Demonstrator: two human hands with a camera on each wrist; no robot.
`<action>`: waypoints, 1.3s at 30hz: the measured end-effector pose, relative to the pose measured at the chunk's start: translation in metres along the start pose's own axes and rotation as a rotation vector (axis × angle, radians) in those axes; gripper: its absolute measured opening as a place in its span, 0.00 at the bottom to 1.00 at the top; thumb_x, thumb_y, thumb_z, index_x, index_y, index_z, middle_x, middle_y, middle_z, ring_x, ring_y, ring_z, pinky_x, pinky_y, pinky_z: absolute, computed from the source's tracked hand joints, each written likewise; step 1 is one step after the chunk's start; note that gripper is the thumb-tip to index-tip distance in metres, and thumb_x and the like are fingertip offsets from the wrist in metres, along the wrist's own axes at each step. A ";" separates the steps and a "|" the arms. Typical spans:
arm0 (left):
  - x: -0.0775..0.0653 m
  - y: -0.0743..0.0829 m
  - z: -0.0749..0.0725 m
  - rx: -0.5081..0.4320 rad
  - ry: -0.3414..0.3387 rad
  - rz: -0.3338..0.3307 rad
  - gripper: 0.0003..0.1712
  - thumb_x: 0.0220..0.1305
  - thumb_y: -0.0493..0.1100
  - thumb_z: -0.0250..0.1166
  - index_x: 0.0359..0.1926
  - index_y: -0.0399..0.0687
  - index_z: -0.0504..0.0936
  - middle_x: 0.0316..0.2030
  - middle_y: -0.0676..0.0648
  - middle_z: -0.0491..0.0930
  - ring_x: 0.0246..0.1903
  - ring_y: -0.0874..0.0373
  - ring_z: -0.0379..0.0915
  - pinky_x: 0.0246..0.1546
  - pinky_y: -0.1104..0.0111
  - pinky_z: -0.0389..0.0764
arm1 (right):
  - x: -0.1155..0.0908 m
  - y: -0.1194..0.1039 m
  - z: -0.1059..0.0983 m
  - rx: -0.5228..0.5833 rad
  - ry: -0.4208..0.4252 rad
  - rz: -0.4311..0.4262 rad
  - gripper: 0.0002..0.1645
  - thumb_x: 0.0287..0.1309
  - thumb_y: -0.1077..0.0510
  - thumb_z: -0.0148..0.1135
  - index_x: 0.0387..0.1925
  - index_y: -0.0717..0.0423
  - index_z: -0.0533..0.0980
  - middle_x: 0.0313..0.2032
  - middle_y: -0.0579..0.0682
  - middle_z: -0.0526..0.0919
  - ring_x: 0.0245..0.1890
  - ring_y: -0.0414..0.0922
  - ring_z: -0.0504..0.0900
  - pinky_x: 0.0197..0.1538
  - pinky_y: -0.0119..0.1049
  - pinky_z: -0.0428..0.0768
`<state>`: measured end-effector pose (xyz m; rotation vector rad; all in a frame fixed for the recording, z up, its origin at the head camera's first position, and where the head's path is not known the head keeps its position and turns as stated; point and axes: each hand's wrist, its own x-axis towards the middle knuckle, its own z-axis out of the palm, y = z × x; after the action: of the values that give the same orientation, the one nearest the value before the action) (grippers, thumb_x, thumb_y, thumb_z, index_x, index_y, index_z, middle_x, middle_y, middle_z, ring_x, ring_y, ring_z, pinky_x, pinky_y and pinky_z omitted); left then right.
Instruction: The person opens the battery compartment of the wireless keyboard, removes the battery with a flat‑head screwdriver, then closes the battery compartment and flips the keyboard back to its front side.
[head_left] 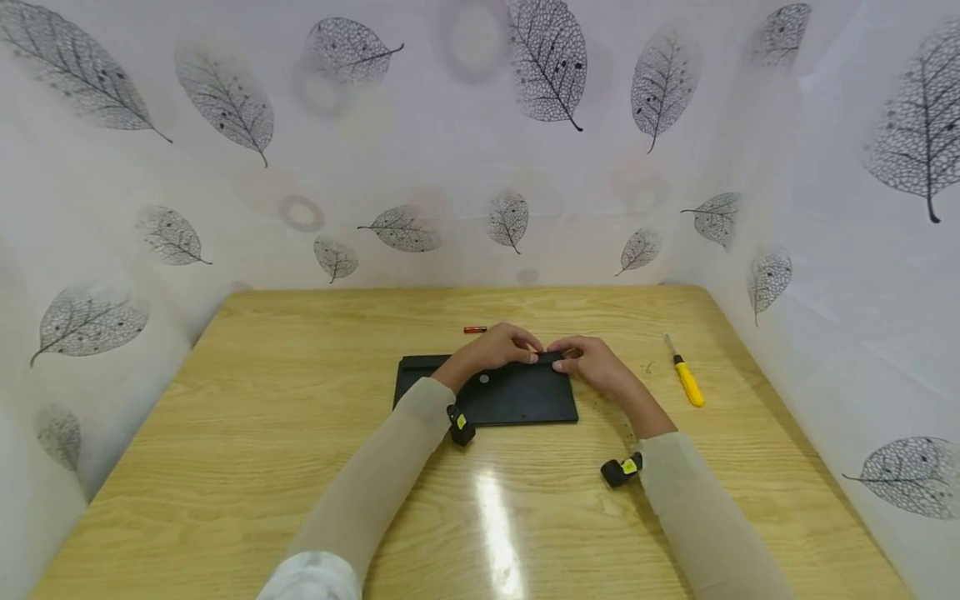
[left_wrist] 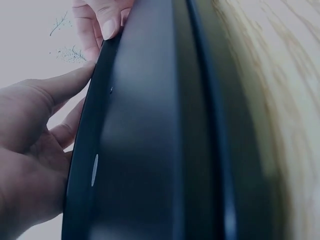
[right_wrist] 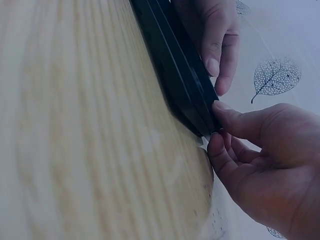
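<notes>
A flat black keyboard lies underside up on the table, its keys out of sight and a raised bar running along its far edge. My left hand reaches across it and grips that far edge near the right end, thumb on the near side of the bar. At the far right corner, my right hand pinches the bar's end between thumb and fingers, as the right wrist view also shows. The fingertips of both hands nearly meet. A small round light sticker shows on the keyboard's underside.
A red battery lies just behind the keyboard, left of the hands. Off to the right is a screwdriver with a yellow handle, its tip pointing away. Leaf-print cloth hangs around the wooden table.
</notes>
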<state>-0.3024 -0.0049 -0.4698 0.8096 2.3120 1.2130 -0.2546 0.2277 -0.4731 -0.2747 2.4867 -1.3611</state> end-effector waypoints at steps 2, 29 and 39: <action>-0.001 0.001 0.000 0.003 -0.003 -0.006 0.16 0.71 0.43 0.65 0.57 0.46 0.85 0.49 0.45 0.86 0.40 0.59 0.77 0.40 0.71 0.76 | 0.000 -0.001 0.000 -0.009 0.002 -0.001 0.22 0.68 0.56 0.64 0.62 0.54 0.77 0.55 0.59 0.80 0.50 0.53 0.79 0.51 0.44 0.77; 0.012 0.015 0.017 0.142 -0.010 -0.001 0.16 0.69 0.44 0.67 0.56 0.48 0.85 0.51 0.47 0.84 0.45 0.58 0.78 0.46 0.67 0.78 | -0.036 0.004 0.000 0.009 0.035 0.045 0.30 0.68 0.58 0.63 0.68 0.60 0.69 0.53 0.59 0.79 0.48 0.50 0.81 0.47 0.40 0.81; 0.019 0.015 0.023 0.189 0.000 -0.024 0.17 0.68 0.46 0.68 0.56 0.51 0.85 0.51 0.49 0.84 0.49 0.57 0.79 0.48 0.67 0.79 | -0.052 0.001 0.006 0.059 0.011 0.044 0.24 0.69 0.56 0.62 0.62 0.62 0.74 0.54 0.60 0.81 0.49 0.49 0.81 0.49 0.40 0.81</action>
<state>-0.2984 0.0286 -0.4709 0.8423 2.4561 0.9957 -0.2038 0.2391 -0.4690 -0.1996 2.4412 -1.4196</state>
